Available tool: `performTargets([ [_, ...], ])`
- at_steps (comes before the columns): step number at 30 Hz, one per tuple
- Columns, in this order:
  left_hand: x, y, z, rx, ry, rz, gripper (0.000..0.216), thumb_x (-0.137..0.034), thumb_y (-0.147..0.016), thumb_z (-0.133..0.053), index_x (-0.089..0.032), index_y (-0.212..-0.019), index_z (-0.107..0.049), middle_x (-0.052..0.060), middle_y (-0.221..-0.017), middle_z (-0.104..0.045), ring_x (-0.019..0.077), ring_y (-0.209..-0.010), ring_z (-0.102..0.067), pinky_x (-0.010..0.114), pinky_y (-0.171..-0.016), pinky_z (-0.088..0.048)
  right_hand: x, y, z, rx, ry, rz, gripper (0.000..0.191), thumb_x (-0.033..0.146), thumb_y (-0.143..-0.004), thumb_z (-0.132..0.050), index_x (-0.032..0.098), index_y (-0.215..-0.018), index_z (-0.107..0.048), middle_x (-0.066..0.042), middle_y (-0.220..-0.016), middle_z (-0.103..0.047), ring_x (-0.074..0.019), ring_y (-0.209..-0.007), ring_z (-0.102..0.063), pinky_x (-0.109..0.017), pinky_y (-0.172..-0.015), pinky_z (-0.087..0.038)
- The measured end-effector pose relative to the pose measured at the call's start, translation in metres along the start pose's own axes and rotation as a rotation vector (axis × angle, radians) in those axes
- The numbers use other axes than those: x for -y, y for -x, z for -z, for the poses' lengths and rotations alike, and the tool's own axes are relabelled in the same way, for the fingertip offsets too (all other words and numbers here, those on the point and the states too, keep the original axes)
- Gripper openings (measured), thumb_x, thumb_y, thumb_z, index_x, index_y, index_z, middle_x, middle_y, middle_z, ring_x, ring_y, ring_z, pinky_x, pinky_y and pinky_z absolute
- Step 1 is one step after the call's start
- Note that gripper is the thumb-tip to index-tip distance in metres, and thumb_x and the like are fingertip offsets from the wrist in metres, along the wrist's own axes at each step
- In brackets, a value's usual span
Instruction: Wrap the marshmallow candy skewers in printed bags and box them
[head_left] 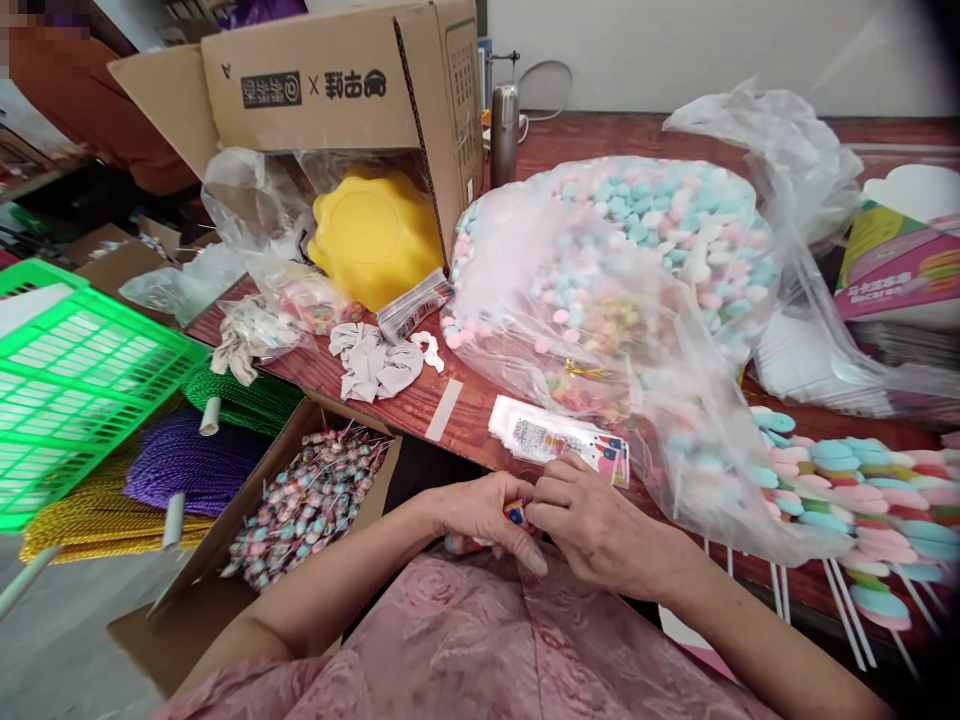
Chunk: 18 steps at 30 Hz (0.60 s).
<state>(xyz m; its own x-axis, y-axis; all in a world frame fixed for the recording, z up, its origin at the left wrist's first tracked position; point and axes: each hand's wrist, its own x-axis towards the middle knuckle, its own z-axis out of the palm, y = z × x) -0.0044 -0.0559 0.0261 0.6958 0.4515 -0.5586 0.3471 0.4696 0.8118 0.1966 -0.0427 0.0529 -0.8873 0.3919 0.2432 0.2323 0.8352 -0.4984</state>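
Note:
My left hand (484,515) and my right hand (592,520) meet over my lap at the table's front edge. Both pinch a small colourful wrapped piece (515,514) between their fingertips; most of it is hidden by the fingers. Just beyond the hands lies a stack of printed wrappers (559,442) on the red-brown table (450,405). A big clear bag of pink, blue and white candies (615,270) stands behind it. Finished pastel lollipops on white sticks (847,500) lie to the right.
An open cardboard box (337,90) with a yellow bowl (371,235) sits at the back. A lower box of wrapped lollipops (307,505), spools of purple, green and gold cord (187,465) and a green plastic basket (67,380) are on the left. Crumpled plastic bags and pink printed boxes (900,270) are on the right.

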Motion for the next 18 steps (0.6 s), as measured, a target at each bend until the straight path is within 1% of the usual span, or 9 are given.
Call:
performTargets([
  [2, 0.002, 0.002, 0.004, -0.047, -0.025, -0.073, 0.052, -0.051, -0.055, -0.086, -0.019, -0.084, -0.057, -0.009, -0.062, -0.046, 0.0069, -0.051, -0.039, 0.020, -0.047, -0.028, -0.003, 0.003, 0.004, 0.033, -0.015, -0.063, 0.020, 0.011, -0.093, -0.045, 0.017, -0.084, -0.062, -0.004, -0.083, -0.059, -0.0170, -0.079, -0.045, -0.033, -0.073, -0.034],
  [5, 0.005, 0.001, 0.006, -0.109, -0.093, -0.155, 0.049, -0.046, -0.054, -0.087, -0.017, -0.075, -0.053, -0.008, -0.067, -0.039, 0.0069, -0.060, -0.032, 0.021, -0.052, -0.027, -0.007, 0.007, 0.009, 0.057, 0.002, -0.143, 0.025, 0.006, -0.093, -0.042, 0.016, -0.084, -0.063, -0.005, -0.082, -0.057, -0.0180, -0.080, -0.045, -0.033, -0.073, -0.036],
  [8, 0.008, -0.005, 0.001, -0.099, -0.083, -0.169, 0.047, -0.045, -0.056, -0.086, -0.016, -0.071, -0.052, -0.007, -0.066, -0.038, 0.0079, -0.063, -0.032, 0.022, -0.054, -0.027, -0.005, 0.006, 0.008, 0.075, 0.025, -0.163, 0.024, 0.005, -0.092, -0.042, 0.016, -0.083, -0.062, -0.006, -0.083, -0.057, -0.0188, -0.081, -0.046, -0.034, -0.074, -0.038],
  [11, 0.007, -0.009, -0.004, -0.079, -0.064, -0.225, 0.044, -0.046, -0.058, -0.085, -0.015, -0.068, -0.055, -0.007, -0.064, -0.044, 0.0086, -0.062, -0.038, 0.022, -0.056, -0.031, 0.002, 0.000, 0.001, 0.066, 0.028, -0.142, 0.021, 0.005, -0.090, -0.043, 0.016, -0.089, -0.060, -0.007, -0.089, -0.058, -0.0198, -0.083, -0.047, -0.035, -0.077, -0.042],
  [12, 0.006, -0.008, -0.005, -0.068, -0.057, -0.222, 0.043, -0.047, -0.060, -0.084, -0.015, -0.069, -0.057, -0.007, -0.061, -0.045, 0.0083, -0.059, -0.039, 0.022, -0.054, -0.032, 0.004, -0.002, 0.000, 0.060, 0.007, -0.146, 0.020, 0.005, -0.090, -0.043, 0.017, -0.091, -0.059, -0.007, -0.090, -0.059, -0.0199, -0.084, -0.048, -0.035, -0.078, -0.044],
  [14, 0.002, -0.002, -0.005, -0.067, -0.018, -0.164, 0.042, -0.050, -0.064, -0.081, -0.016, -0.076, -0.059, -0.008, -0.055, -0.044, 0.0072, -0.050, -0.038, 0.021, -0.048, -0.030, 0.005, -0.004, -0.001, 0.012, -0.082, -0.171, 0.020, 0.007, -0.091, -0.042, 0.018, -0.096, -0.058, -0.007, -0.095, -0.059, -0.0196, -0.088, -0.051, -0.035, -0.080, -0.046],
  [16, -0.002, 0.005, -0.003, -0.095, 0.054, -0.091, 0.043, -0.052, -0.069, -0.077, -0.018, -0.087, -0.058, -0.010, -0.051, -0.042, 0.0064, -0.042, -0.036, 0.020, -0.042, -0.026, 0.002, -0.004, 0.002, -0.104, -0.173, -0.228, 0.020, 0.010, -0.093, -0.045, 0.019, -0.105, -0.057, -0.008, -0.103, -0.060, -0.0191, -0.095, -0.055, -0.033, -0.083, -0.048],
  [18, -0.008, 0.012, 0.000, -0.116, 0.128, -0.083, 0.043, -0.052, -0.072, -0.075, -0.020, -0.093, -0.054, -0.011, -0.052, -0.044, 0.0063, -0.039, -0.036, 0.019, -0.038, -0.024, -0.003, -0.002, 0.005, -0.233, -0.223, -0.274, 0.022, 0.013, -0.095, -0.049, 0.021, -0.113, -0.058, -0.007, -0.106, -0.063, -0.0179, -0.096, -0.058, -0.031, -0.082, -0.048],
])
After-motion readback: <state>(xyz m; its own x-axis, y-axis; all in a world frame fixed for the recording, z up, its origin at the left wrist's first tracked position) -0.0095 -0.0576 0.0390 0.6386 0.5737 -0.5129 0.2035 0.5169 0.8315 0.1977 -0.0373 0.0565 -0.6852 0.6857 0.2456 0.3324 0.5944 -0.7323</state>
